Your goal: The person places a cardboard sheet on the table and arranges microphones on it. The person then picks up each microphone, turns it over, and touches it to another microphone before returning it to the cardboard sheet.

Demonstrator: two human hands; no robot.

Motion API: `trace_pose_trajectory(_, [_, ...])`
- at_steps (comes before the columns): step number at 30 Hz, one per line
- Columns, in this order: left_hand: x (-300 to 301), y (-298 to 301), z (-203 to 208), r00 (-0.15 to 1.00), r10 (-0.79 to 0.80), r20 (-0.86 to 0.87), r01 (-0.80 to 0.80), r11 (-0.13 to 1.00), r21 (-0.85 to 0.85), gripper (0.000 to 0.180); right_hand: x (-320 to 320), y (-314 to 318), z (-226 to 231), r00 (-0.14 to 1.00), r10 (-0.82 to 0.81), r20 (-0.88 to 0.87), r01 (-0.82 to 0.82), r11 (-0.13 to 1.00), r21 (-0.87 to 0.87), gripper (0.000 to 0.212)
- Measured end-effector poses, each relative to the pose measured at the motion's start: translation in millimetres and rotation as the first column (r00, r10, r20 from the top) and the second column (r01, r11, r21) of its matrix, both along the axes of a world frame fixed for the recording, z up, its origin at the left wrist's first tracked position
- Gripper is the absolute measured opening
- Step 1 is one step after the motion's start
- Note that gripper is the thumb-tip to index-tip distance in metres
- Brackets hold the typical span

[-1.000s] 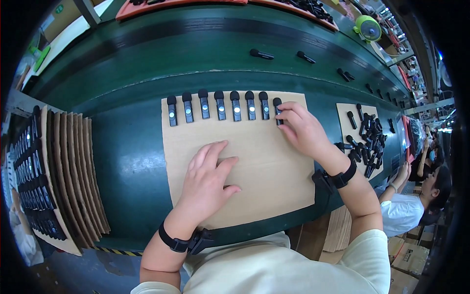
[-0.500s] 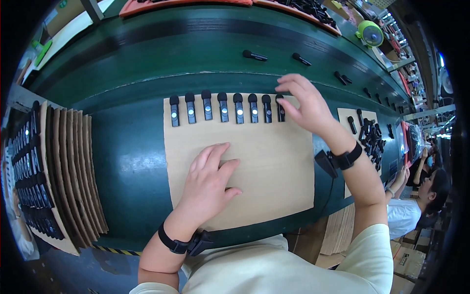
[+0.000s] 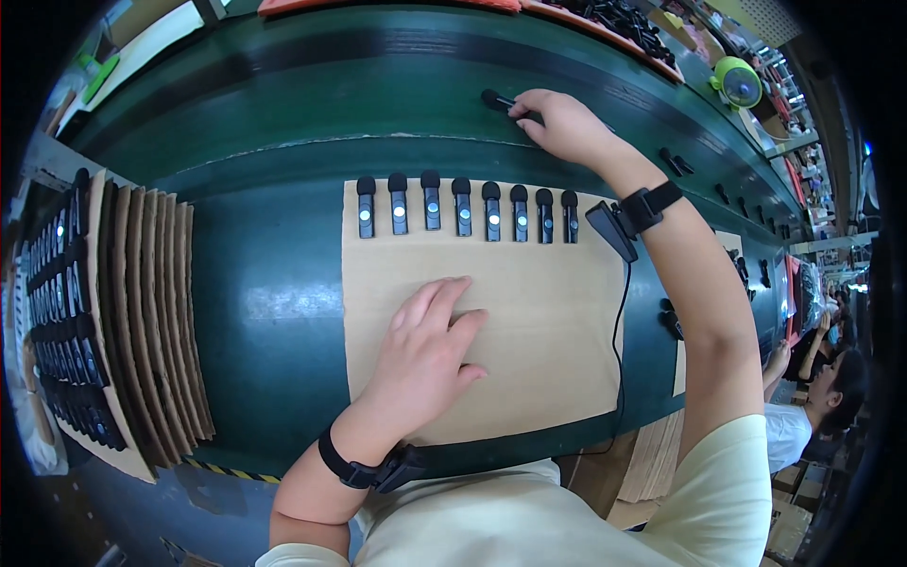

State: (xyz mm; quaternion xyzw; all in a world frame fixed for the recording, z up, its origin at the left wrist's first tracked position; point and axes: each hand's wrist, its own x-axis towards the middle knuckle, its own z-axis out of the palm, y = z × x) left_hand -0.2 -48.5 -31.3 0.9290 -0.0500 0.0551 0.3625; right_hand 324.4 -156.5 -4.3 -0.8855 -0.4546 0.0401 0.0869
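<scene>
A row of several small black wireless microphones (image 3: pixel 462 207) with foam tips lies along the far edge of a brown cardboard sheet (image 3: pixel 529 331). My left hand (image 3: pixel 425 335) lies on the sheet below the row, fingers spread, holding nothing. Beyond the sheet, my right hand (image 3: pixel 559 125) reaches over the green belt (image 3: pixel 378 104). Its thumb and fingers close on the tail end of another small microphone (image 3: pixel 494 99), whose foam tip points left. The fingers cover that end. Each wrist wears a black strap with a small device.
Upright cardboard sheets (image 3: pixel 156 321) stand at the left beside a board of microphones (image 3: pixel 66 321). More microphones (image 3: pixel 675 162) lie on the belt to the right. Orange trays (image 3: pixel 605 33) line the far side, near a green fan (image 3: pixel 737 83). A co-worker (image 3: pixel 822 397) is at far right.
My right hand has moved from the right end of the row out to the microphone on the belt, closing on it. My left hand keeps its place on the sheet. The view has shifted slightly.
</scene>
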Motion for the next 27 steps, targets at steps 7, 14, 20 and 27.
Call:
trace_pose_trajectory(7, [-2.1,0.8,-1.6,0.999,0.023,0.038,-0.022,1.000,-0.016,0.054,-114.3,-20.7,33.8,0.914,0.000,-0.405,0.168,0.910,0.379,0.020])
trace_pose_trajectory(14, [-5.9,-1.9,18.5,0.957,0.251,0.146,-0.168,0.889,-0.426,0.048,-215.5,-71.2,29.0,0.835,0.227,-0.501,0.149,0.783,0.604,0.022])
trace_pose_trajectory(20, [-10.0,9.0,23.9,0.947,0.088,0.310,0.006,0.957,-0.291,0.036,-239.5,-75.4,18.4,0.847,0.233,-0.477,0.164,0.740,0.652,0.025])
trace_pose_trajectory(27, [-10.1,-1.3,21.3,0.969,0.137,0.205,-0.025,0.882,-0.471,0.029,-239.2,-76.3,3.5,0.933,0.264,-0.245,-0.002,0.682,0.731,0.032])
